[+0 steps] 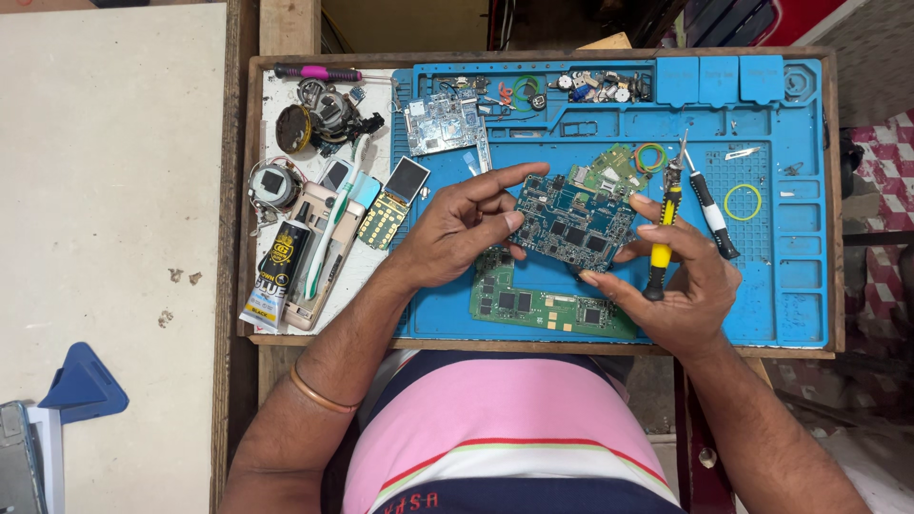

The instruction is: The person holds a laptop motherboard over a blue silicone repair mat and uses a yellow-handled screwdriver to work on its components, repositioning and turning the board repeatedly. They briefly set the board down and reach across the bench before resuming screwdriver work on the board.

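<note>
Blue board: a dark-blue circuit board is held above the blue mat, its long axis running left to right and tilted slightly down to the right, component side up.
Left hand: the left hand pinches the board's left edge.
Right hand: the right hand steadies the board's right edge with its fingertips and clamps a yellow-handled screwdriver, tip pointing away from the person.
Beneath: a green circuit board lies flat on the mat.
Beside: a black-handled screwdriver rests just right of the yellow one.
</note>
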